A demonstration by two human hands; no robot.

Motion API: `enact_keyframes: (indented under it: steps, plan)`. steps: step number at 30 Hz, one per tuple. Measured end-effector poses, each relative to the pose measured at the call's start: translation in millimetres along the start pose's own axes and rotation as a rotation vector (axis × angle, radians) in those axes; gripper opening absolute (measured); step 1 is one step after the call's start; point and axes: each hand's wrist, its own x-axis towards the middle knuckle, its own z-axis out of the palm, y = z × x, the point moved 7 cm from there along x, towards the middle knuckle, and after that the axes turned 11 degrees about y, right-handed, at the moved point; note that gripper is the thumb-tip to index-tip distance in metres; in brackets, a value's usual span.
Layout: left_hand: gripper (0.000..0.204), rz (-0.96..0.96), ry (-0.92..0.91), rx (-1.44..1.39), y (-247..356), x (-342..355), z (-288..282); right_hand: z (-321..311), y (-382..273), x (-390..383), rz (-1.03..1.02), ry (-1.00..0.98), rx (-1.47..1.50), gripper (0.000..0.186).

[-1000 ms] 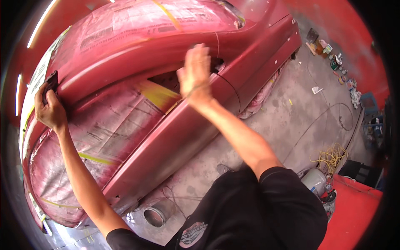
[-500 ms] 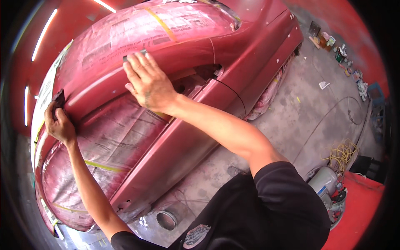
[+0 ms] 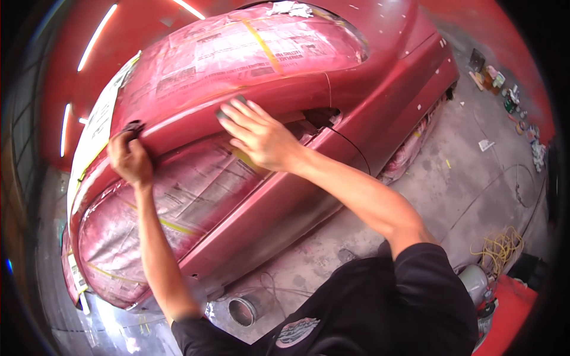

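Two hands: both bare, both raised to the red car body [image 3: 285,196]; clock directions counted over the whole view, with 12 at the upper edge.

Left hand [image 3: 130,157]: near 9 o'clock; fingers bent and partly closed, keeping hold of a dark cloth-like piece [image 3: 134,127]; exact kind of this piece, cannot tell.

Right hand [image 3: 264,135]: near the centre, toward 11 o'clock; fingers straight and slightly spread, laid over a dark greenish pad [image 3: 223,113], not curled around it; thumb apart from the fingers.

Roof rail [image 3: 190,114]: under the pad; running as a curved red band from between 9 and 10 o'clock up to nearly 1 o'clock.

Masking: one printed paper sheet [image 3: 202,53] at 11 o'clock, above the rail, with yellow tape [image 3: 261,44] across; another masking sheet [image 3: 178,196] at 9 o'clock, below the rail.

Around: crumpled white cloth or paper [image 3: 290,9] at 12; round metal can [image 3: 242,310] between 6 and 7; coiled yellow hose [image 3: 497,248] toward 4.

Step in hand: by judgement, rubbing or smoothing the rail surface with the flat pad.

Next move: seemingly calling for even, light pressure along the curve, with the palm kept flat and the pad kept away from the paper edges.
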Motion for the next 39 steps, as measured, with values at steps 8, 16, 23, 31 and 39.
enact_keyframes:
  steps: [8,16,23,31,39]
  plan:
    - [0.016,0.267,-0.138,-0.042,221.6,-69.3,148.7,-181.8,35.7,-176.4,0.616,-0.132,0.17,0.033]
    - [0.036,0.423,-0.286,-0.168,409.1,-167.8,291.7,-335.3,83.4,-257.8,1.067,0.086,-0.004,0.036]
    - [0.041,0.471,-0.684,-0.226,492.9,-198.0,381.3,-358.1,93.1,-259.7,1.168,0.022,-0.097,0.041]
    - [0.017,0.305,-0.646,-0.626,416.8,-215.4,272.2,-311.9,129.2,-293.8,1.609,0.41,0.371,0.055]
    - [0.053,-0.579,-0.744,-0.89,400.3,-263.5,129.1,-174.7,103.0,-251.2,1.756,0.168,1.191,0.058]
